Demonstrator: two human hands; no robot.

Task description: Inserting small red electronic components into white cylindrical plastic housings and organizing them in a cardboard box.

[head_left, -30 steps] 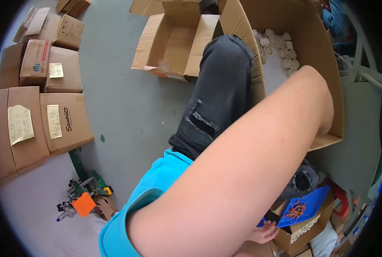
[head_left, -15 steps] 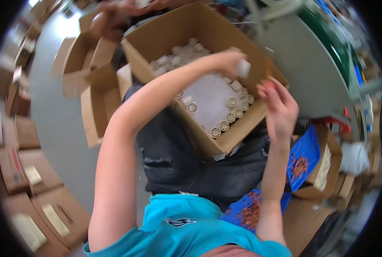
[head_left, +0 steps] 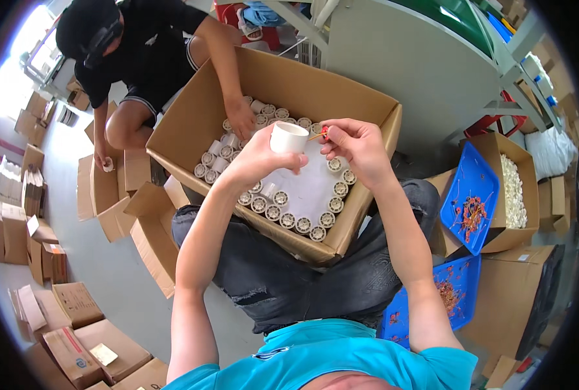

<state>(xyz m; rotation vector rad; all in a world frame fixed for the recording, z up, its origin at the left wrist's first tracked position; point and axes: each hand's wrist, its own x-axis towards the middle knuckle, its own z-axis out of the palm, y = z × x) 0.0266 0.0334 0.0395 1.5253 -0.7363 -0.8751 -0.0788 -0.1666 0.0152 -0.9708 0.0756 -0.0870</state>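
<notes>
My left hand (head_left: pixel 258 159) is wrapped round a white plastic cup-like cylinder (head_left: pixel 289 139), its open mouth tilted up. Close to its right side, my right hand (head_left: pixel 362 149) pinches a small red part with a thin orange-brown stick (head_left: pixel 325 134); the tip points at the cylinder, and I cannot tell whether it touches. Both hands are above a large cardboard box (head_left: pixel 357 88) in front of my legs. Inside, white cylinders with spoked round ends (head_left: pixel 303 224) stand along the walls, several others lying on their sides around a pale sheet (head_left: pixel 302 188).
Far left, a co-worker (head_left: pixel 146 52) in black has one hand inside the large box, the other over an open carton (head_left: pixel 111 188). At right lie two blue trays (head_left: pixel 455 224) of red parts, beside a carton of white pieces (head_left: pixel 513 195). Stacked boxes (head_left: pixel 85 354) line the left.
My left hand has drawn back from the box's far right side with the white cylinder, and my right hand has moved inward to meet it. The view has shifted, showing more of the co-worker.
</notes>
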